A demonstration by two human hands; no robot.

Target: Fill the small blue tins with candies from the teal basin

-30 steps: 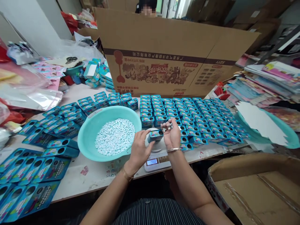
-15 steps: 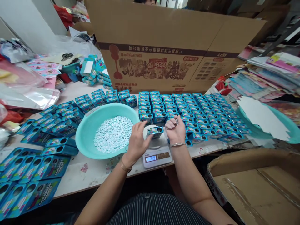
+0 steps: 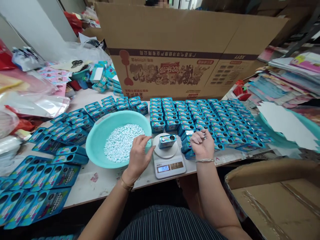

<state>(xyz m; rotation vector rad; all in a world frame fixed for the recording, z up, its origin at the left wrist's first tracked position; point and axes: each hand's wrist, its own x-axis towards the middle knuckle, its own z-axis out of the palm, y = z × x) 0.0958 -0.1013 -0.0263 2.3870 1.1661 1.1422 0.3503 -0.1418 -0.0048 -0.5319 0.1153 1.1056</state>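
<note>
A small blue tin with a round dark opening on top stands upright on the round plate of a white digital scale, touched by neither hand. My left hand is over the right rim of a turquoise basin, left of the tin, with its fingers bent and thumb apart, holding nothing visible. Inside the basin lies a heap of small pale candies. To the right of the scale, my right hand is palm up with its fingers curled in; what they hold, if anything, is hidden.
Rows of blue tins stand behind and right of the scale, and more tins on the left. A large printed carton rises at the back. An open cardboard box is at lower right. White sheets lie over another basin.
My left hand has moved left, off the tin, toward the basin. My right hand has shifted right, away from the scale. The number on the display has changed.
</note>
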